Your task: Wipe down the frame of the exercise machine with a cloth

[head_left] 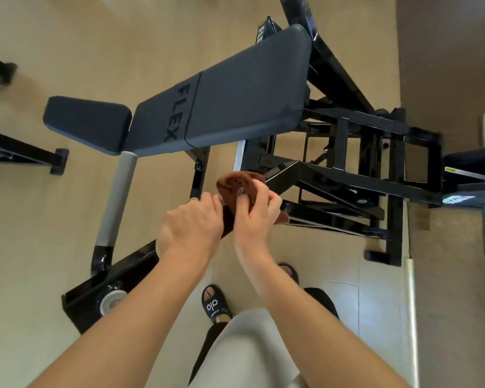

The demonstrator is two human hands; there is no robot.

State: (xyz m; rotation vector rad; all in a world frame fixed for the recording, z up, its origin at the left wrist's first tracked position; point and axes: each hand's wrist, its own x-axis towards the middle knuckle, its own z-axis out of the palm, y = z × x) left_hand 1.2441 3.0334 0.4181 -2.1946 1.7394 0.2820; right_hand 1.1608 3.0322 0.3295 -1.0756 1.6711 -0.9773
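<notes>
Bright even light; wide-angle warping, blurred edges.

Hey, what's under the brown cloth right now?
Both hands hold the brown cloth up: left hand, right hand. Beneath and behind it show a black frame bar and tan floor. Whether the cloth touches the bar is hidden.

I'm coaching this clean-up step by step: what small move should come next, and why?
Probably lower the brown cloth onto the black frame bar beside it and start wiping. Both the left hand and right hand grip the bunched cloth, seemingly just above the bar, not yet pressed flat on the metal.
</notes>
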